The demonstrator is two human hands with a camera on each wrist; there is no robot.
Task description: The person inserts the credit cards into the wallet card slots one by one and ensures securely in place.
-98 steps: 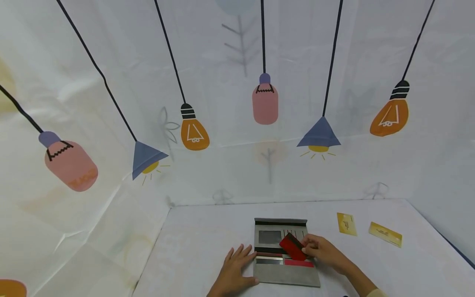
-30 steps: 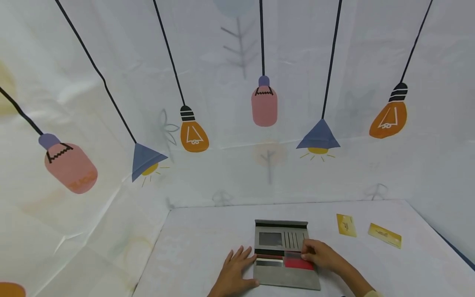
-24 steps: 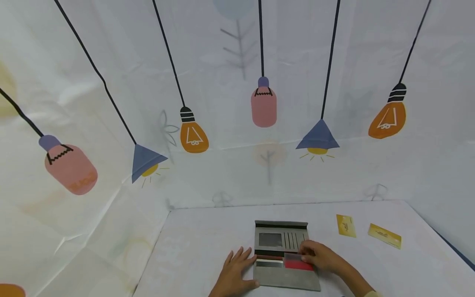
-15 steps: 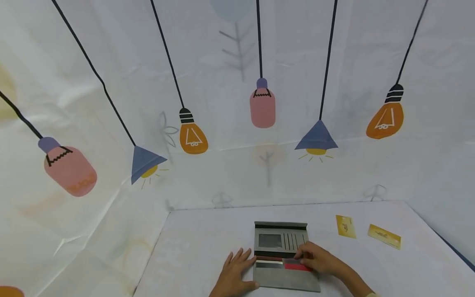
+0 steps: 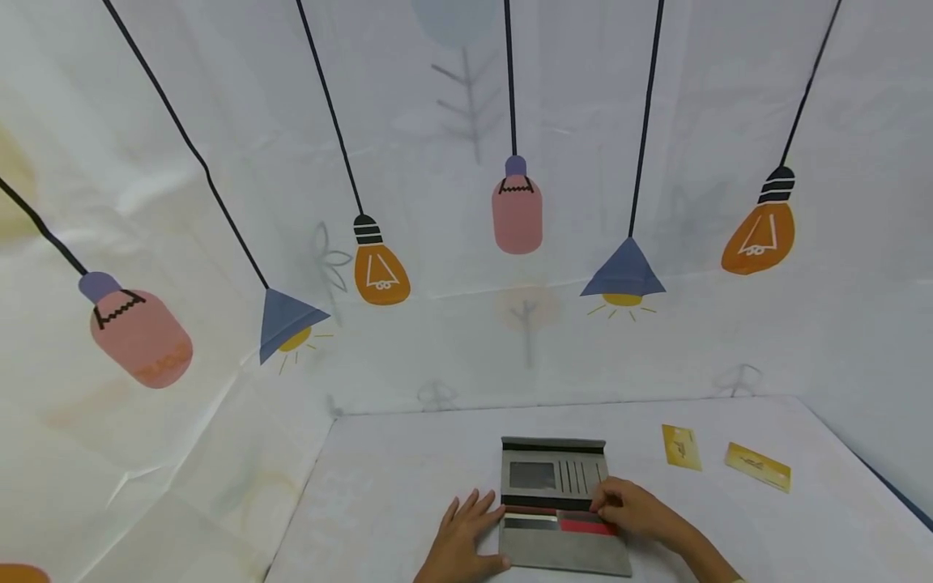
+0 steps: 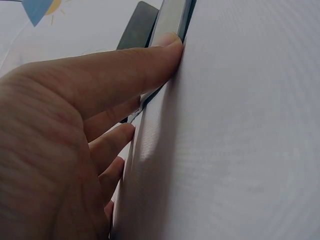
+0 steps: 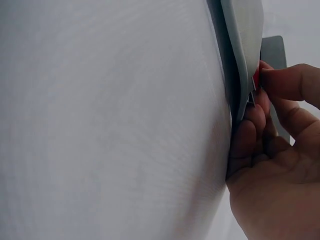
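Observation:
A grey wallet (image 5: 561,555) lies unfolded on the white table, its window pocket (image 5: 532,475) and slits in the far half. In the near half a red card (image 5: 586,527) sits in the right slot, its dark strip along the top edge. My right hand (image 5: 637,512) pinches the card's right end between thumb and fingertips; a red sliver shows by the thumb in the right wrist view. My left hand (image 5: 462,541) rests spread at the wallet's left edge, the thumb (image 6: 170,47) pressing on its near corner. Left of the red card, another slot holds a silvery card (image 5: 530,523).
Two yellow cards (image 5: 681,447) lie apart on the table (image 5: 408,461), to the right of the wallet. Behind the table stands a white sheet wall (image 5: 452,348) printed with hanging lamps.
The red card, earlier held tilted over the wallet, has gone down into the right slot. My right hand shifted left along its top, then back right. The left hand keeps its place.

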